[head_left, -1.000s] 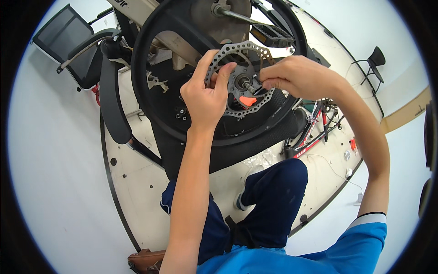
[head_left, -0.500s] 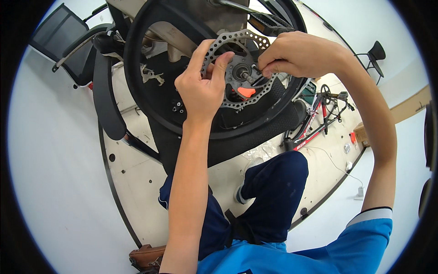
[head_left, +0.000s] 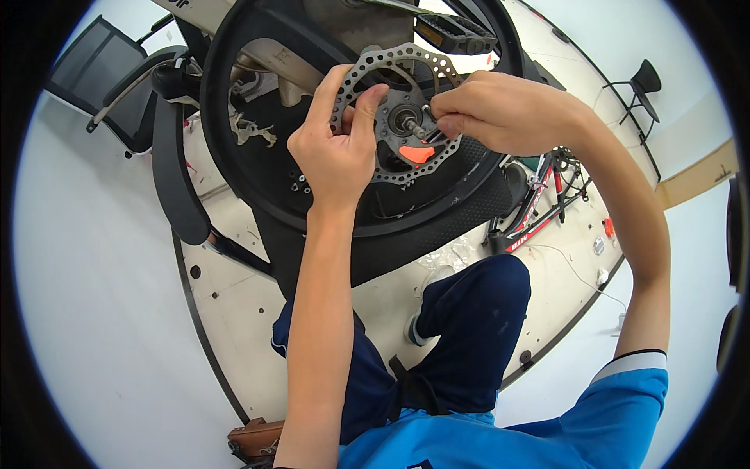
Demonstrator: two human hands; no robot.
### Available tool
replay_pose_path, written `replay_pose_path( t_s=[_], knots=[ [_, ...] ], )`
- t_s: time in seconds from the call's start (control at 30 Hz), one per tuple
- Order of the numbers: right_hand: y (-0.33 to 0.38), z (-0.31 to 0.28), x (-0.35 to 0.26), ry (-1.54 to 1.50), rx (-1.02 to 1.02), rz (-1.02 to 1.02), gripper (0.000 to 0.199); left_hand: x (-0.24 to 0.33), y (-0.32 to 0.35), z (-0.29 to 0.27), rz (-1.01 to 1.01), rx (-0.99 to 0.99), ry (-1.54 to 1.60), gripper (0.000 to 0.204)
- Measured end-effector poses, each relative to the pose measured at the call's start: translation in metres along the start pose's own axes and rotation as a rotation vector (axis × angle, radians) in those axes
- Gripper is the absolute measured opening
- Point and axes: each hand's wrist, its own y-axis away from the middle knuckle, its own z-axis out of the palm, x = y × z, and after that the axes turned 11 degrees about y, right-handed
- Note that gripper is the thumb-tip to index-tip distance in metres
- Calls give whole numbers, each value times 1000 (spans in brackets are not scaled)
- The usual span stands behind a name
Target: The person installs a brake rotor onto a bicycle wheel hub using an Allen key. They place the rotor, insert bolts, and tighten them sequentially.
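A black bicycle wheel [head_left: 258, 187] with a thick tyre stands in front of me. A perforated metal brake disc [head_left: 406, 56] sits at its hub. My left hand [head_left: 336, 148] grips the left rim of the disc, thumb in front and fingers behind. My right hand [head_left: 500, 109] pinches a small metal part at the hub axle [head_left: 406, 121], just right of centre. A small orange tab [head_left: 416, 153] shows on the disc just below the axle. What my right fingertips hold is too small to make out.
A bicycle frame [head_left: 258, 59] and pedal [head_left: 453, 33] lie behind the wheel. A black saddle [head_left: 173, 180] hangs at the left. A red bicycle [head_left: 539, 219] lies on the pale round platform [head_left: 226, 313]. Black chairs stand at far left [head_left: 101, 70] and far right [head_left: 644, 82].
Both hands stay on the disc. My left hand has shifted its grip slightly along the rim, and my right hand has worked a little closer onto the axle.
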Motion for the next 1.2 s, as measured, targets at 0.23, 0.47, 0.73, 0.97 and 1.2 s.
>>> replay_pose_path(
  t_s=[0.23,0.47,0.73,0.97,1.2],
  knots=[
    [-6,-11,-3,-71,-57,50,25,5,0,0,-10,1,-9,31],
    [-8,-14,-2,-23,-75,29,23,3,-1,0,28,-2,-29,30],
    [5,22,-4,-94,245,31,16,-3,-1,0,38,30,-13,27],
    [7,67,-23,-330,599,212,14,3,1,2,18,37,-63,25],
    [-6,96,-48,-511,787,329,15,0,1,2,-3,30,-94,25]
  ],
)
